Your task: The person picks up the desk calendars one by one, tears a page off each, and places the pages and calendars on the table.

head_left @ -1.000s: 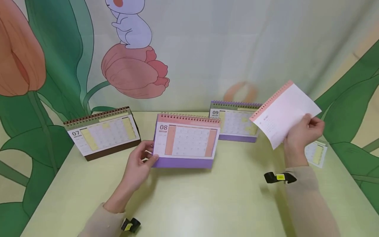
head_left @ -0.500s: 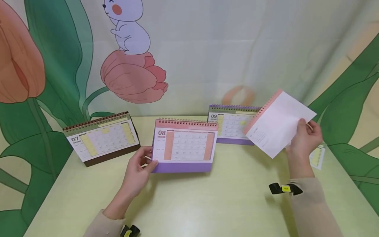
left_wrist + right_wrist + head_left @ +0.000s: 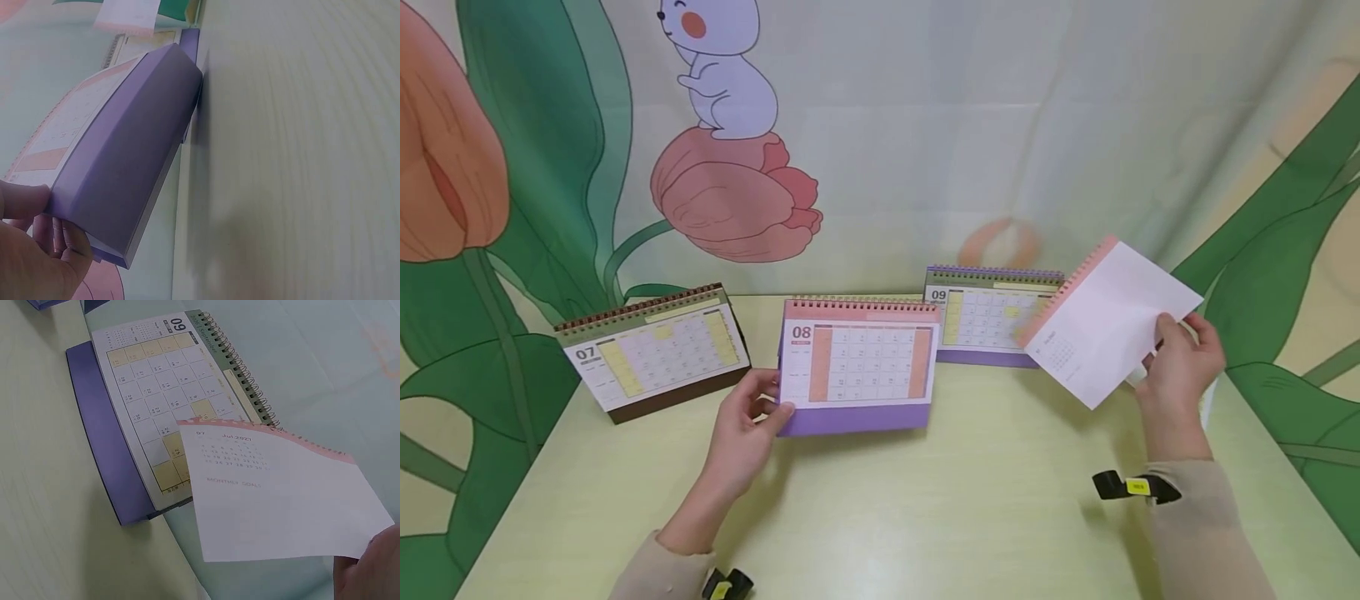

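In the head view my left hand (image 3: 748, 425) grips the lower left corner of a desk calendar (image 3: 859, 354) with a pink "08" page and a purple base. The left wrist view shows the underside of that calendar (image 3: 134, 150) tilted up off the table, with the thumb on its front and fingers behind. My right hand (image 3: 1180, 375) pinches the right edge of a loose calendar page (image 3: 1112, 321) with a pink perforated strip. The page hangs in the air, partly in front of the "09" calendar (image 3: 977, 321). "Jul 2021" and "Monthly goals" are readable on this page (image 3: 281, 500) in the right wrist view.
A brown-based "07" calendar (image 3: 655, 354) stands at the back left of the pale table (image 3: 880, 508). Behind the right hand, a sliver of another sheet (image 3: 1207, 408) shows. A printed curtain (image 3: 880, 150) hangs along the table's back edge.
The head view has shifted slightly. The "08" calendar has moved a little left in my left hand. My right hand has lowered and turned the loose page, now covering most of the sheet behind it.
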Demonstrator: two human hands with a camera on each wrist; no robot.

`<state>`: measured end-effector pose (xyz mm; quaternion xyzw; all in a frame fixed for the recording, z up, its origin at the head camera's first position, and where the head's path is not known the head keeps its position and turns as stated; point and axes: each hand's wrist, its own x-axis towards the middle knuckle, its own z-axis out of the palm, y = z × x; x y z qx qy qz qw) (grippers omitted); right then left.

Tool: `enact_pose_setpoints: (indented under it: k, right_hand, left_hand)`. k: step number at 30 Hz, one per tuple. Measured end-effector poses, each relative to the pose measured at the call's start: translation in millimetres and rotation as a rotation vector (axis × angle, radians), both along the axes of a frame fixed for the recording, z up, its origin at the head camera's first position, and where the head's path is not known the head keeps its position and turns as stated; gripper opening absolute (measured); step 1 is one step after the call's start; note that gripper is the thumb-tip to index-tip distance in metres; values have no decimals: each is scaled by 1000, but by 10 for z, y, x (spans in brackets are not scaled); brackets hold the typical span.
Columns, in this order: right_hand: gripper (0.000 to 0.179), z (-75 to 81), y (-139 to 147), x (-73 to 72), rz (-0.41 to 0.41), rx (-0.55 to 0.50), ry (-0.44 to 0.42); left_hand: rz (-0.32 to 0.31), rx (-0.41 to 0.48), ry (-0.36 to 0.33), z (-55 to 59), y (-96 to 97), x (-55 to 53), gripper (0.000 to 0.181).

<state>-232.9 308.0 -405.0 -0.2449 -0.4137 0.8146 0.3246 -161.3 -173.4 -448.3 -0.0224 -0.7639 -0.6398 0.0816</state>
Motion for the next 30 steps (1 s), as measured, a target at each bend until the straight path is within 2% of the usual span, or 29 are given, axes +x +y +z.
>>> enact_pose_setpoints:
  k: [10,15,19,25,30]
  right_hand:
    - [35,25,121,103,-5,46,-17]
    - [43,33,149,154,2,106,-18]
    - [42,20,150,183,-14,202,-6]
    - [35,25,162,217,-104,364,27]
    - [30,73,180,244,-153,510,-9]
  left_hand:
    - [19,5,-34,-1,-11,-16,34]
    - [29,16,-55,3,-12,-27,35]
    - [32,20,-59,11,-13,-39,34]
    - [33,25,-56,6,-13,-57,34]
    - [38,37,-57,4,-14,-76,34]
